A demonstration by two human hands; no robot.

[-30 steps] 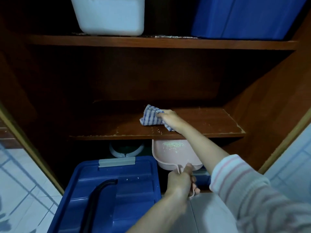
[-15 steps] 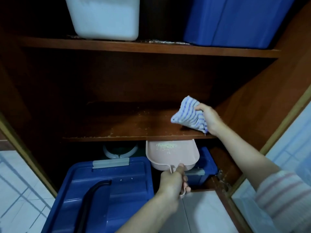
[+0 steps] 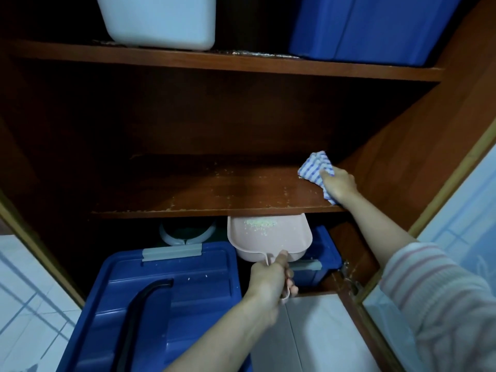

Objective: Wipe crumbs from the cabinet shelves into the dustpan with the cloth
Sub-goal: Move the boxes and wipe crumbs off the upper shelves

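Cloth (image 3: 314, 167) clutched in curled right hand (image 3: 339, 185), shelf (image 3: 214, 189) right end; to be drawn left over dustpan (image 3: 268, 237), handle clenched by left hand (image 3: 268, 280).

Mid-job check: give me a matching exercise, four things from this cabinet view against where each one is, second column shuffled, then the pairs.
Things
1 cloth
2 dustpan
3 white tub
4 blue lidded box

Places
A under the front edge of the middle shelf, held by the left hand
B on the top shelf, left side
C right end of the middle shelf, in the right hand
D cabinet bottom, lower left

Pairs: 1-C; 2-A; 3-B; 4-D
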